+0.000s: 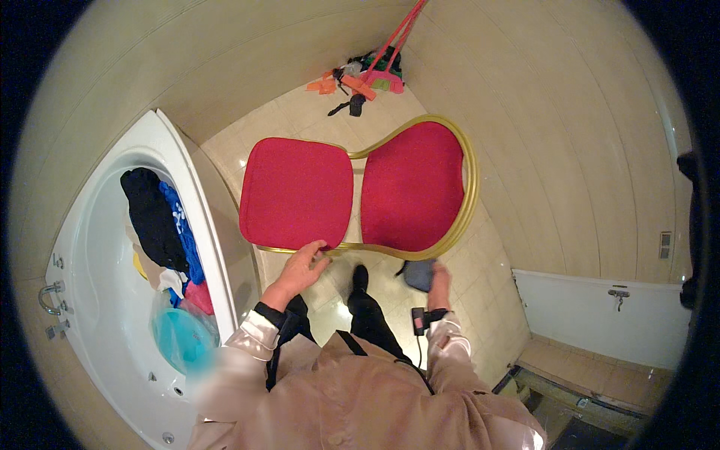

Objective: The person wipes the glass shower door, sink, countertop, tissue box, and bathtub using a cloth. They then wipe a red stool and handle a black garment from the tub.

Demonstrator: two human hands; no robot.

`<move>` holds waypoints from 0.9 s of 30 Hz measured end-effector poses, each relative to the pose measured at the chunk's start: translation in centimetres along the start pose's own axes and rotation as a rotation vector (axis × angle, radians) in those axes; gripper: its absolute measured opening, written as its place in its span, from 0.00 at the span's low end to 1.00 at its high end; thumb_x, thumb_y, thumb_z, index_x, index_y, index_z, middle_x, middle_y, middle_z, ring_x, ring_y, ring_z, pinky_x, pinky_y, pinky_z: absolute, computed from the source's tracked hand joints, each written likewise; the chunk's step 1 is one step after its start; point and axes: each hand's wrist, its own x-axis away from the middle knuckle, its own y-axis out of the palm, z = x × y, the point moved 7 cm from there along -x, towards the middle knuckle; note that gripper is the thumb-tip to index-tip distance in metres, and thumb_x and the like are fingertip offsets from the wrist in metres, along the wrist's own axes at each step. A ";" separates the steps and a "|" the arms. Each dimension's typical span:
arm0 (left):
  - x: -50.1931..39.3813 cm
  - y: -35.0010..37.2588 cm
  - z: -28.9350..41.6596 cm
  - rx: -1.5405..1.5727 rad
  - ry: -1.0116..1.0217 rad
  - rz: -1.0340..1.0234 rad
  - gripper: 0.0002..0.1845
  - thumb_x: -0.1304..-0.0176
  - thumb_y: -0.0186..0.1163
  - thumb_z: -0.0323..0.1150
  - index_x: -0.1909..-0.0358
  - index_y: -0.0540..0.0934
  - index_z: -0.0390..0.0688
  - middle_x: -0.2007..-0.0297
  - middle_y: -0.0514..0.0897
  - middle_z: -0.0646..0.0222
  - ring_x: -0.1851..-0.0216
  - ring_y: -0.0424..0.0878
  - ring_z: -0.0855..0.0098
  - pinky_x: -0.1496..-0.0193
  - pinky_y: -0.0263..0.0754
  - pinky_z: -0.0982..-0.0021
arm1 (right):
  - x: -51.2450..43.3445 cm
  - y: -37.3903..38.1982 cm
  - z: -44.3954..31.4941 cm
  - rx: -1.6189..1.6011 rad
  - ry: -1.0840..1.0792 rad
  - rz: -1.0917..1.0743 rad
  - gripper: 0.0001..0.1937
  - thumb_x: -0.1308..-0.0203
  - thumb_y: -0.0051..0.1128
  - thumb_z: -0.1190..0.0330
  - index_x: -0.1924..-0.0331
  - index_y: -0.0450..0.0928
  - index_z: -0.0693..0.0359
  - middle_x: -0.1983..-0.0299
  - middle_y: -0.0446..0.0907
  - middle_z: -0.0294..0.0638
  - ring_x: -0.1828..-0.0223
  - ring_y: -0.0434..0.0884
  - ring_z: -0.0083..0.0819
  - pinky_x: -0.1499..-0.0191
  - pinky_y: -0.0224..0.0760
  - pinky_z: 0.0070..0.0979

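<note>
A chair with a red fabric seat (pixel 297 193), a red backrest (pixel 413 188) and a gold-coloured frame (pixel 471 191) stands before me on the tiled floor. My left hand (pixel 304 269) is at the seat's near edge, fingers apart, its fingertips touching or just over the red fabric. Below the near side of the backrest frame, my right hand (pixel 440 278) holds a grey-blue cloth (pixel 419 275), slightly blurred.
On the left is a white corner bathtub (pixel 197 225) with dark and blue clothes (pixel 154 219) and a turquoise basin (pixel 183 337) in it. Pink-handled cleaning tools (pixel 385 79) and small items lie in the far corner. A white panel with a tap (pixel 619 293) is at right.
</note>
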 end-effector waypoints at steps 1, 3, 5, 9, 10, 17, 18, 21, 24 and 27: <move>-0.3 0.5 2.5 0.004 0.078 0.018 0.29 0.29 0.66 0.43 0.32 0.75 0.39 0.48 0.85 0.57 0.50 0.85 0.62 0.44 0.79 0.61 | -0.5 -2.0 -3.4 -0.148 0.017 0.217 0.11 0.28 0.58 0.62 0.55 0.84 0.62 0.56 0.85 0.38 0.56 0.82 0.32 0.49 0.77 0.36; -1.0 2.1 7.3 0.017 0.180 0.040 0.30 0.30 0.67 0.43 0.32 0.75 0.39 0.44 0.84 0.55 0.46 0.85 0.60 0.41 0.79 0.61 | -0.1 -3.5 -12.5 -0.371 -0.224 0.183 0.15 0.22 0.53 0.60 0.47 0.80 0.65 0.52 0.84 0.40 0.52 0.82 0.31 0.47 0.78 0.33; -1.6 4.5 12.2 -0.047 0.275 0.028 0.33 0.30 0.65 0.42 0.28 0.69 0.40 0.40 0.80 0.47 0.42 0.82 0.49 0.38 0.78 0.53 | 1.3 -3.4 -20.0 -0.314 -0.414 0.171 0.15 0.22 0.53 0.64 0.40 0.76 0.65 0.47 0.81 0.41 0.47 0.81 0.32 0.45 0.77 0.32; -2.9 9.8 20.6 -0.186 0.422 0.160 0.38 0.31 0.65 0.41 0.24 0.62 0.39 0.41 0.79 0.47 0.42 0.81 0.44 0.38 0.76 0.49 | 5.7 2.3 -27.4 -0.221 -0.869 -0.144 0.16 0.29 0.62 0.72 0.40 0.78 0.63 0.46 0.79 0.40 0.42 0.78 0.34 0.42 0.74 0.31; -3.6 11.4 21.9 -0.190 0.411 0.174 0.38 0.32 0.66 0.40 0.25 0.63 0.38 0.42 0.79 0.47 0.43 0.81 0.44 0.39 0.76 0.49 | 7.0 4.0 -28.2 0.009 -1.051 -0.222 0.16 0.33 0.65 0.72 0.42 0.79 0.63 0.46 0.79 0.41 0.44 0.78 0.36 0.43 0.74 0.33; -6.1 17.5 24.9 -0.345 0.269 0.334 0.30 0.34 0.69 0.41 0.39 0.66 0.37 0.52 0.79 0.44 0.53 0.83 0.40 0.56 0.79 0.45 | 5.8 6.6 -31.4 0.387 -1.525 -0.217 0.14 0.42 0.69 0.71 0.52 0.83 0.60 0.45 0.78 0.42 0.48 0.76 0.44 0.42 0.68 0.40; -6.2 17.9 24.9 -0.387 0.248 0.348 0.31 0.35 0.70 0.41 0.39 0.66 0.37 0.52 0.79 0.45 0.54 0.83 0.41 0.57 0.80 0.46 | 5.1 6.6 -32.4 0.367 -1.559 -0.177 0.12 0.41 0.68 0.70 0.55 0.80 0.60 0.45 0.78 0.43 0.47 0.75 0.46 0.41 0.67 0.41; -6.4 18.5 24.8 -0.498 0.197 0.396 0.33 0.37 0.72 0.43 0.40 0.66 0.39 0.54 0.81 0.48 0.56 0.85 0.43 0.59 0.81 0.48 | 3.5 7.1 -34.9 0.320 -1.641 -0.086 0.11 0.37 0.65 0.69 0.56 0.77 0.63 0.45 0.77 0.46 0.45 0.74 0.49 0.41 0.67 0.43; -6.7 18.9 24.5 -0.574 0.138 0.410 0.32 0.38 0.73 0.43 0.43 0.66 0.39 0.57 0.82 0.50 0.58 0.86 0.45 0.61 0.81 0.49 | 1.1 6.8 -35.3 0.103 -1.414 -0.108 0.11 0.34 0.64 0.68 0.56 0.73 0.64 0.48 0.75 0.49 0.45 0.73 0.51 0.39 0.67 0.45; -6.7 19.0 24.3 -0.602 0.130 0.424 0.29 0.39 0.73 0.43 0.47 0.66 0.40 0.61 0.83 0.52 0.61 0.86 0.46 0.63 0.82 0.49 | 2.0 5.4 -32.9 0.057 -1.398 -0.030 0.13 0.33 0.64 0.68 0.56 0.71 0.65 0.52 0.73 0.50 0.46 0.73 0.53 0.38 0.66 0.46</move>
